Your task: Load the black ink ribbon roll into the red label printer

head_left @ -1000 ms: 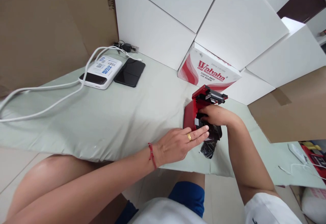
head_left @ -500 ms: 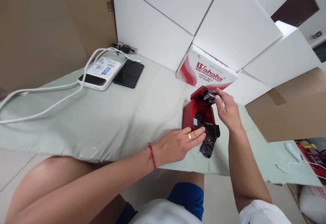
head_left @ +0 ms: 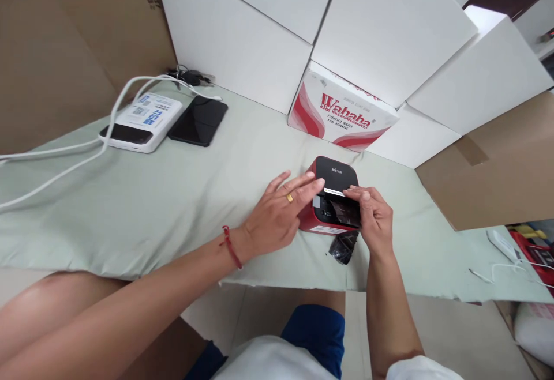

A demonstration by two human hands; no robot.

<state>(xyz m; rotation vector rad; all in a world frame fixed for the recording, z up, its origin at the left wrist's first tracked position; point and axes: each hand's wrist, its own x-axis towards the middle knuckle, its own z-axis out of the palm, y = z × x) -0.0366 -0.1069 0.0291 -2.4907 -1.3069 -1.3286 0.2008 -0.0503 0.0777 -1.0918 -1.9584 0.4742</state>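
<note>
A small red printer with a black lid (head_left: 335,179) sits on the pale green cloth (head_left: 173,207), lid down. A black strip (head_left: 343,245) hangs out of its front onto the cloth. My left hand (head_left: 279,213) lies on the printer's left side, fingers stretched out flat toward the lid. My right hand (head_left: 373,218) is at the printer's front right, thumb and fingers pinched on the black strip where it leaves the slot.
A white device (head_left: 141,121) with white cables (head_left: 56,161) and a black phone (head_left: 198,120) lie at the back left. A red and white Wahaha box (head_left: 340,116) and white boxes (head_left: 389,28) stand behind. Brown cardboard (head_left: 497,161) is at the right.
The printer's red lid, open before, is now closed. My right hand came down from the lid to the strip at the front. My left hand moved up onto the printer's side.
</note>
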